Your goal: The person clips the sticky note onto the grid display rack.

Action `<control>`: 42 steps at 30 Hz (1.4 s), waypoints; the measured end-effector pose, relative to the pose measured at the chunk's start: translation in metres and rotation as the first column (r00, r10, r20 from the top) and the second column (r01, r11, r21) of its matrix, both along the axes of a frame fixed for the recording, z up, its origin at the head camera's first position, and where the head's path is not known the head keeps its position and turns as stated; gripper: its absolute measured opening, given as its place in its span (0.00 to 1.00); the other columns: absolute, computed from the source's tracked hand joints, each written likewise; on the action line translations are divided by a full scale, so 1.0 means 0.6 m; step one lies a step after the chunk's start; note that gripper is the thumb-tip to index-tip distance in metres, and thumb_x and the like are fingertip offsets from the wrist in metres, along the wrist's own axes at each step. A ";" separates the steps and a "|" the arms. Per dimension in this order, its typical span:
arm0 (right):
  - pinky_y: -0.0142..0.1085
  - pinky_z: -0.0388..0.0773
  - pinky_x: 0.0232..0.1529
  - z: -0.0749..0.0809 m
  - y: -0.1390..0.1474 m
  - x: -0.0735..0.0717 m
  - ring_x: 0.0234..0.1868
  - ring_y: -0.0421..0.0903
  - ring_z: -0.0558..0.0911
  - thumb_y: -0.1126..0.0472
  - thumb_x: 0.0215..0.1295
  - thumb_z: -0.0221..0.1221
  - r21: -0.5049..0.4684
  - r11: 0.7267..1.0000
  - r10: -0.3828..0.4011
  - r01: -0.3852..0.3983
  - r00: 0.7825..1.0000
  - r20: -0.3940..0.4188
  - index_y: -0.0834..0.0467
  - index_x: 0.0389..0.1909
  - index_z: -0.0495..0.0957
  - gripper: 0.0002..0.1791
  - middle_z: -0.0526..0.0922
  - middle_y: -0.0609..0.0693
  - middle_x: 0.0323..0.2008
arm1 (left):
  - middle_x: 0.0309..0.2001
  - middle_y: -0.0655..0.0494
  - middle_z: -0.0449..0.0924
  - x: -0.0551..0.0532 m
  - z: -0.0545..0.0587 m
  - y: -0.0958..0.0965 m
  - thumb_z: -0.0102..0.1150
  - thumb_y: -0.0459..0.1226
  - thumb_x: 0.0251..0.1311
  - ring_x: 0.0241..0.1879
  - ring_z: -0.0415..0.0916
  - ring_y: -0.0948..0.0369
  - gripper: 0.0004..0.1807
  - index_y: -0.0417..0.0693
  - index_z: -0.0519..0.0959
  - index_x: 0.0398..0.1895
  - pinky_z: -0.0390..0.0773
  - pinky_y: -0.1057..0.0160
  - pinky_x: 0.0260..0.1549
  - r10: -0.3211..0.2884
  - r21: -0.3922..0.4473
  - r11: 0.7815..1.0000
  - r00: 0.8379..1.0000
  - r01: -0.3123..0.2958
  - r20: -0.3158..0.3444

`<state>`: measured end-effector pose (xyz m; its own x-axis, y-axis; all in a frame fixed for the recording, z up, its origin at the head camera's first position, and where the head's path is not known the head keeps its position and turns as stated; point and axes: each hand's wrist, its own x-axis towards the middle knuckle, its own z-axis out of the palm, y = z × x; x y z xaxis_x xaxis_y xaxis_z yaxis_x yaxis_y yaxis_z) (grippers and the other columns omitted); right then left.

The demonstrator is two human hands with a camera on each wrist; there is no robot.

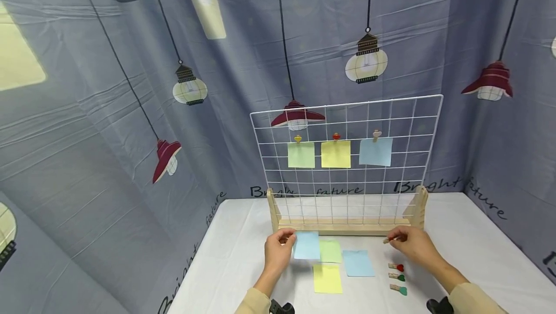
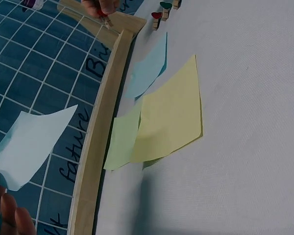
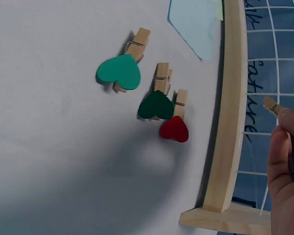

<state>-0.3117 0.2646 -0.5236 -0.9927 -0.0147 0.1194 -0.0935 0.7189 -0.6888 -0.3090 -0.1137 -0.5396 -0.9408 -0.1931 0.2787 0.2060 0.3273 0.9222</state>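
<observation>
My left hand [image 1: 278, 252] pinches a light blue paper note [image 1: 307, 245] by its left edge, lifted in front of the rack's wooden base. The left wrist view shows that note [image 2: 32, 144] against the grid, with fingertips at its lower corner. Between thumb and fingers, my right hand [image 1: 413, 245] pinches a small wooden clothespin [image 3: 270, 104] near the base's right end; the fingers cover most of it. On the table lie a green note [image 1: 331, 252], a yellow note [image 1: 327, 279] and another blue note [image 1: 358, 263].
A white wire grid [image 1: 343, 184] stands upright in a wooden base [image 1: 347, 229]. Green, yellow and blue notes [image 1: 375, 152] hang on it from heart clothespins. Three more clothespins, with red [image 3: 174, 129], dark green [image 3: 156, 105] and teal [image 3: 120, 72] hearts, lie on the white table.
</observation>
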 end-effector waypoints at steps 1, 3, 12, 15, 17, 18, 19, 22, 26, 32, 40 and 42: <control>0.32 0.76 0.31 0.004 -0.001 0.001 0.36 0.45 0.80 0.70 0.61 0.66 -0.002 1.000 0.010 -0.010 1.000 -0.006 0.62 0.40 0.85 0.07 0.87 0.50 0.35 | 0.33 0.61 0.88 -0.001 0.002 -0.001 0.69 0.33 0.61 0.31 0.76 0.68 0.05 0.50 0.89 0.38 0.75 0.70 0.36 0.000 0.000 1.000 1.000 0.000 -0.006; 0.31 0.77 0.31 0.013 -0.002 0.002 0.36 0.45 0.80 0.70 0.61 0.66 -0.008 1.000 0.025 -0.025 1.000 -0.016 0.63 0.41 0.85 0.08 0.87 0.51 0.36 | 0.34 0.60 0.88 -0.002 0.006 -0.002 0.69 0.33 0.61 0.31 0.77 0.68 0.05 0.51 0.89 0.38 0.75 0.70 0.36 -0.003 0.002 1.000 1.000 0.003 -0.019; 0.31 0.79 0.32 0.043 -0.022 0.001 0.39 0.46 0.84 0.68 0.66 0.65 -0.009 0.998 0.056 -0.057 0.998 -0.029 0.63 0.50 0.86 0.13 0.89 0.59 0.44 | 0.34 0.60 0.88 -0.001 0.015 -0.009 0.69 0.32 0.62 0.32 0.76 0.68 0.06 0.51 0.89 0.39 0.75 0.70 0.35 0.004 -0.023 1.000 1.000 -0.005 -0.007; 0.32 0.79 0.32 0.053 -0.035 -0.002 0.39 0.47 0.84 0.68 0.66 0.65 0.006 0.998 0.066 -0.066 0.997 -0.038 0.64 0.51 0.85 0.14 0.89 0.59 0.43 | 0.34 0.61 0.87 -0.003 0.019 -0.012 0.68 0.33 0.63 0.33 0.76 0.68 0.05 0.52 0.89 0.39 0.75 0.69 0.35 0.002 -0.032 0.999 1.000 -0.002 -0.008; 0.32 0.79 0.32 0.058 -0.043 -0.004 0.39 0.47 0.84 0.69 0.66 0.64 0.013 0.997 0.073 -0.073 0.996 -0.047 0.63 0.50 0.86 0.13 0.89 0.58 0.42 | 0.34 0.61 0.87 -0.006 0.022 -0.013 0.68 0.34 0.63 0.33 0.77 0.67 0.05 0.52 0.89 0.39 0.75 0.69 0.35 0.002 -0.037 0.999 1.000 -0.002 -0.018; 0.32 0.79 0.32 0.060 -0.047 -0.005 0.39 0.47 0.84 0.69 0.66 0.64 0.012 0.997 0.077 -0.077 0.996 -0.050 0.63 0.49 0.86 0.12 0.89 0.57 0.42 | 0.34 0.61 0.87 -0.007 0.024 -0.014 0.68 0.34 0.63 0.33 0.77 0.67 0.05 0.52 0.89 0.39 0.75 0.69 0.35 0.004 -0.038 0.999 1.000 -0.004 -0.021; 0.32 0.80 0.32 0.061 -0.051 -0.006 0.39 0.48 0.85 0.70 0.66 0.64 0.012 0.996 0.085 -0.084 0.995 -0.052 0.63 0.48 0.86 0.11 0.89 0.57 0.41 | 0.34 0.61 0.87 -0.008 0.026 -0.014 0.68 0.35 0.64 0.33 0.77 0.67 0.05 0.53 0.89 0.39 0.75 0.69 0.36 0.006 -0.037 0.999 1.000 -0.007 -0.024; 0.33 0.81 0.33 0.066 -0.063 -0.009 0.40 0.48 0.86 0.69 0.67 0.64 -0.010 0.995 0.099 -0.100 0.994 -0.046 0.62 0.48 0.86 0.10 0.90 0.56 0.41 | 0.34 0.60 0.87 -0.011 0.030 -0.015 0.68 0.34 0.63 0.33 0.77 0.68 0.05 0.50 0.89 0.40 0.75 0.69 0.36 0.009 -0.027 1.000 0.999 -0.010 -0.035; 0.33 0.82 0.35 0.073 -0.080 -0.015 0.43 0.49 0.86 0.67 0.69 0.63 -0.037 0.992 0.122 -0.123 0.992 -0.027 0.63 0.52 0.85 0.13 0.89 0.57 0.45 | 0.34 0.59 0.88 -0.017 0.036 -0.017 0.69 0.34 0.63 0.32 0.78 0.68 0.05 0.48 0.89 0.40 0.76 0.69 0.36 0.014 -0.011 1.000 0.999 -0.015 -0.046; 0.35 0.81 0.35 0.088 -0.101 -0.020 0.44 0.51 0.86 0.65 0.69 0.64 -0.038 0.990 0.134 -0.135 0.990 -0.032 0.65 0.56 0.83 0.16 0.88 0.61 0.47 | 0.35 0.58 0.88 -0.021 0.039 -0.016 0.69 0.34 0.62 0.33 0.78 0.67 0.05 0.49 0.89 0.39 0.77 0.69 0.35 0.010 0.001 1.000 0.999 -0.010 -0.044; 0.36 0.78 0.35 0.107 -0.134 -0.026 0.43 0.48 0.85 0.64 0.70 0.63 -0.064 0.984 0.162 -0.164 0.986 -0.042 0.62 0.52 0.86 0.12 0.90 0.58 0.47 | 0.34 0.60 0.88 -0.026 0.036 -0.016 0.69 0.34 0.63 0.32 0.78 0.67 0.04 0.51 0.89 0.38 0.76 0.69 0.34 0.017 0.002 1.000 0.999 -0.017 -0.033; 0.36 0.76 0.33 0.113 -0.146 -0.028 0.41 0.48 0.83 0.64 0.71 0.63 -0.072 0.983 0.169 -0.171 0.985 -0.040 0.62 0.52 0.86 0.12 0.89 0.59 0.48 | 0.35 0.60 0.88 -0.028 0.037 -0.016 0.69 0.34 0.63 0.33 0.78 0.67 0.04 0.50 0.90 0.39 0.76 0.69 0.34 0.019 -0.001 1.000 0.999 -0.019 -0.035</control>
<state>-0.3287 0.1773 -0.4561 -0.9719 -0.1726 0.1598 -0.2339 0.6373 -0.7342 -0.3257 -0.1231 -0.5172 -0.9267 -0.2101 0.3115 0.2319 0.3326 0.9141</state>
